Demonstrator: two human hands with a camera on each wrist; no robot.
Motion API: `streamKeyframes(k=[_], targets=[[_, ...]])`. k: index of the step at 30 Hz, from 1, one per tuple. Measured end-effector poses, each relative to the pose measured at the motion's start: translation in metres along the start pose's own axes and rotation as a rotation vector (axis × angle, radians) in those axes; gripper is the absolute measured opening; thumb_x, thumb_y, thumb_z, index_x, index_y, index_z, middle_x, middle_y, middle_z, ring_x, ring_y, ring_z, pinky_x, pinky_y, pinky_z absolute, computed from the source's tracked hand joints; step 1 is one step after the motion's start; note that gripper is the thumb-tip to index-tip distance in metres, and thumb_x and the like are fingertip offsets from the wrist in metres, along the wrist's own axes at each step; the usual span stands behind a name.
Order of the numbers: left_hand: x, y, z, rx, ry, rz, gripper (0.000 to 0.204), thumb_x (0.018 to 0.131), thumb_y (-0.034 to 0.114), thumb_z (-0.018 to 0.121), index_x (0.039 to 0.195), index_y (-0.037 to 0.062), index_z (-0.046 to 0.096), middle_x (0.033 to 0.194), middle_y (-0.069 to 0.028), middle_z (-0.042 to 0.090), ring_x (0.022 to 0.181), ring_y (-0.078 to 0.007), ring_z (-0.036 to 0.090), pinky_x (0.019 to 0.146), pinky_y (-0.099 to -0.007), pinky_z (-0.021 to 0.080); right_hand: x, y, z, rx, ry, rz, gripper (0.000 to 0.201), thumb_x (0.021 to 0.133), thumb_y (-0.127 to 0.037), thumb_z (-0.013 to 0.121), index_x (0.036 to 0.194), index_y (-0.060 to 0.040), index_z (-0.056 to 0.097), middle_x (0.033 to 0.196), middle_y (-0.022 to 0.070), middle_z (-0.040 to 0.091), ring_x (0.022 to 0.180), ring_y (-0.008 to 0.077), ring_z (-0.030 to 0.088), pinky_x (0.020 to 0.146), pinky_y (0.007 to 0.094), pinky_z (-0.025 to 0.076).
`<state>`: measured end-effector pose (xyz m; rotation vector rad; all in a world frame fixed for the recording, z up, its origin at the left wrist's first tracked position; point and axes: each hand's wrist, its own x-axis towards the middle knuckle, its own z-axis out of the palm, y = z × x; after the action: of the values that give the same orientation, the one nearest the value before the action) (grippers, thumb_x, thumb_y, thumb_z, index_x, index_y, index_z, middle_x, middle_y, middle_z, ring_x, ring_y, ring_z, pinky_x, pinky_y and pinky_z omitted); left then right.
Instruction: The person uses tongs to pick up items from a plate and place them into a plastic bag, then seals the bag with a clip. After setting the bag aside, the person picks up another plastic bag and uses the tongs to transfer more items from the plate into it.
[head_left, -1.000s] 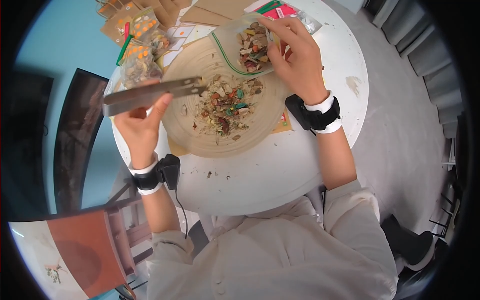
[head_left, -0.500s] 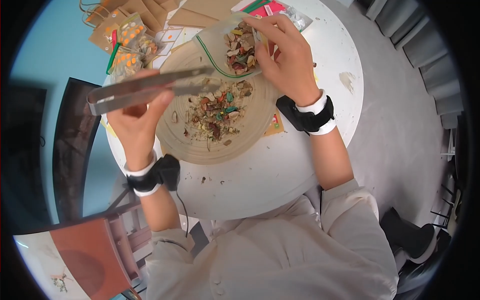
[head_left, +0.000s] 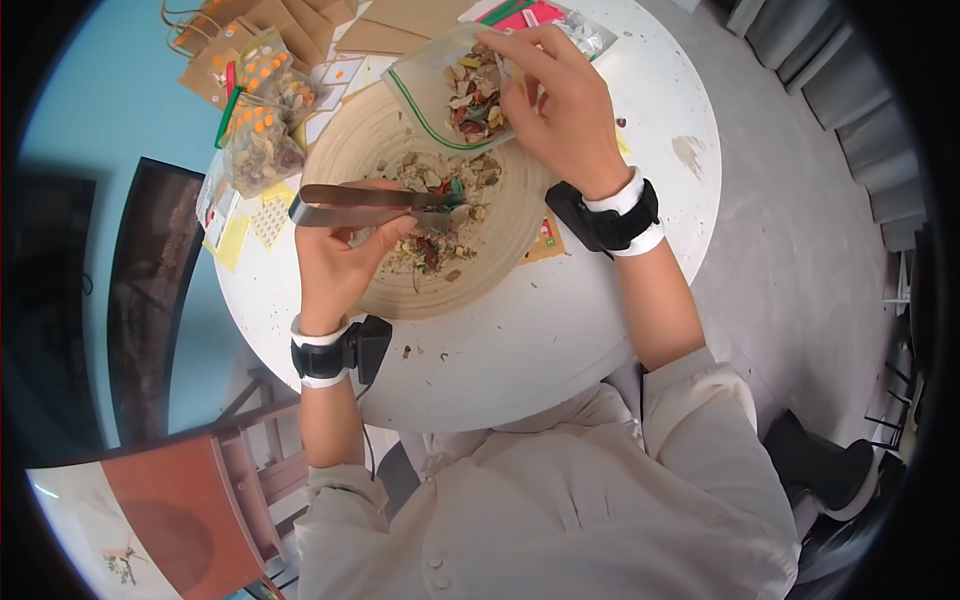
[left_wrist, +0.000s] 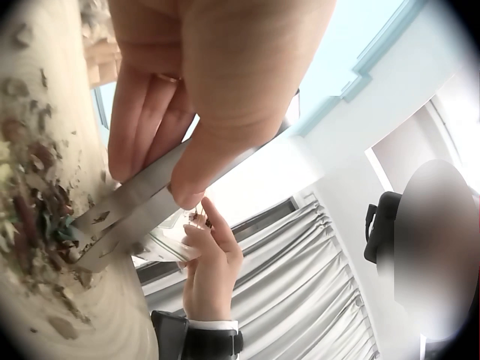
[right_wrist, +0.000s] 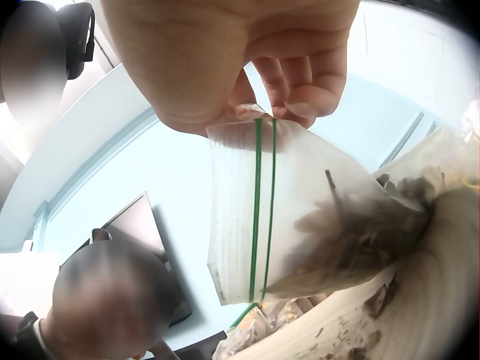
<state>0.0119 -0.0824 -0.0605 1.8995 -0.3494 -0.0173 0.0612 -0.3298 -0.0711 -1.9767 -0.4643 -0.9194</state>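
Observation:
My left hand (head_left: 345,262) grips metal tongs (head_left: 350,205) between thumb and fingers. In the left wrist view the tips of the tongs (left_wrist: 127,217) reach into a loose pile of dried petals and chips (left_wrist: 34,217). That potpourri pile (head_left: 430,255) lies on a round, pale wooden plate (head_left: 350,130). My right hand (head_left: 570,110) pinches the edge of a clear zip bag (head_left: 418,95) with a green seal strip, tilted over the plate's far right side. Inside the bag (right_wrist: 240,217) is more potpourri (right_wrist: 337,232), gathered at the end away from the seal.
Filled zip bags (head_left: 260,160) with orange dots stand left of the plate. Brown paper bags (head_left: 270,30) lie at the back left, and a pink packet (head_left: 530,15) at the back. Yellow sheets (head_left: 235,235) and scattered crumbs lie on the white round table (head_left: 480,370).
My left hand has moved the tongs right and toward me, down into the pile, and their arms have come closer together. The right hand keeps holding the bag in nearly the same place.

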Motion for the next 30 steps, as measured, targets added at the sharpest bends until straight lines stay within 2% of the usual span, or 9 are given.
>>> streamKeyframes(k=[4, 10, 13, 16, 19, 23, 24, 27, 30], targets=[[-0.002, -0.006, 0.003, -0.009, 0.058, 0.034, 0.032, 0.077, -0.007, 0.077, 0.107, -0.0054, 0.066, 0.103, -0.0107, 0.07, 0.089, -0.0152, 0.068, 0.08, -0.027, 0.054, -0.001, 0.001, 0.0, -0.004, 0.019, -0.014, 0.044, 0.08, 0.003, 0.057, 0.12, -0.0139, 0.067, 0.095, 0.0025, 0.058, 0.062, 0.0128, 0.05, 0.056, 0.0261, 0.044], [-0.005, 0.022, -0.014, 0.025, 0.092, 0.221, 0.034, 0.076, -0.008, 0.077, 0.108, -0.0072, 0.065, 0.102, -0.012, 0.07, 0.09, -0.018, 0.068, 0.08, -0.0286, 0.055, -0.001, 0.001, -0.001, -0.024, 0.027, 0.005, 0.044, 0.08, 0.002, 0.058, 0.12, -0.0136, 0.067, 0.095, 0.0024, 0.058, 0.062, 0.0132, 0.051, 0.057, 0.0264, 0.044], [0.011, 0.046, -0.019, 0.076, 0.213, 0.361, 0.034, 0.076, -0.009, 0.077, 0.107, -0.0092, 0.064, 0.105, -0.014, 0.068, 0.092, -0.0198, 0.068, 0.083, -0.0297, 0.055, 0.0, 0.0, -0.001, -0.027, 0.02, -0.001, 0.044, 0.08, 0.003, 0.058, 0.12, -0.0137, 0.067, 0.095, 0.0023, 0.058, 0.062, 0.0132, 0.05, 0.056, 0.0265, 0.044], [0.041, 0.058, -0.004, -0.011, 0.276, 0.378, 0.035, 0.077, -0.008, 0.077, 0.109, -0.0096, 0.063, 0.107, -0.0148, 0.068, 0.094, -0.0198, 0.068, 0.084, -0.0294, 0.055, -0.001, 0.007, -0.001, -0.052, 0.006, 0.006, 0.04, 0.08, 0.0, 0.059, 0.117, -0.0126, 0.068, 0.096, 0.0036, 0.059, 0.062, 0.017, 0.055, 0.058, 0.0301, 0.046], [0.061, 0.05, 0.006, -0.016, 0.212, 0.492, 0.037, 0.077, -0.008, 0.076, 0.112, -0.0091, 0.062, 0.107, -0.0151, 0.067, 0.095, -0.0198, 0.067, 0.085, -0.0293, 0.055, -0.002, 0.012, 0.002, -0.059, 0.013, 0.006, 0.038, 0.079, -0.002, 0.06, 0.115, -0.0123, 0.068, 0.098, 0.0042, 0.059, 0.062, 0.019, 0.057, 0.058, 0.0324, 0.047], [0.041, 0.044, -0.014, 0.008, 0.323, 0.368, 0.039, 0.077, -0.009, 0.076, 0.113, -0.0085, 0.062, 0.105, -0.0147, 0.068, 0.095, -0.0205, 0.067, 0.086, -0.0297, 0.055, -0.002, 0.014, 0.001, -0.032, 0.044, -0.015, 0.046, 0.079, 0.006, 0.059, 0.121, -0.0127, 0.067, 0.094, 0.0025, 0.058, 0.061, 0.0123, 0.048, 0.054, 0.0257, 0.041], [0.035, 0.039, -0.022, -0.017, 0.323, 0.385, 0.039, 0.077, -0.009, 0.075, 0.114, -0.0082, 0.062, 0.104, -0.0141, 0.068, 0.093, -0.0202, 0.067, 0.085, -0.0295, 0.054, 0.0, 0.011, 0.0, -0.027, 0.041, -0.013, 0.047, 0.079, 0.006, 0.059, 0.121, -0.0128, 0.067, 0.094, 0.0025, 0.058, 0.061, 0.0123, 0.048, 0.054, 0.0256, 0.041], [0.017, 0.027, -0.043, 0.021, 0.241, 0.256, 0.039, 0.077, -0.009, 0.075, 0.114, -0.0081, 0.062, 0.104, -0.0146, 0.068, 0.093, -0.02, 0.067, 0.083, -0.0293, 0.054, 0.002, 0.003, -0.002, -0.015, 0.034, -0.017, 0.047, 0.079, 0.006, 0.059, 0.121, -0.013, 0.067, 0.094, 0.0024, 0.058, 0.061, 0.0121, 0.048, 0.054, 0.0255, 0.041], [0.016, 0.003, -0.038, 0.007, 0.072, 0.141, 0.037, 0.077, -0.01, 0.074, 0.112, -0.0072, 0.062, 0.112, -0.0144, 0.065, 0.099, -0.0203, 0.065, 0.082, -0.0294, 0.054, 0.002, 0.003, -0.001, -0.017, 0.031, -0.032, 0.046, 0.08, 0.005, 0.059, 0.121, -0.0131, 0.067, 0.094, 0.0022, 0.058, 0.061, 0.0118, 0.048, 0.054, 0.0253, 0.041]])
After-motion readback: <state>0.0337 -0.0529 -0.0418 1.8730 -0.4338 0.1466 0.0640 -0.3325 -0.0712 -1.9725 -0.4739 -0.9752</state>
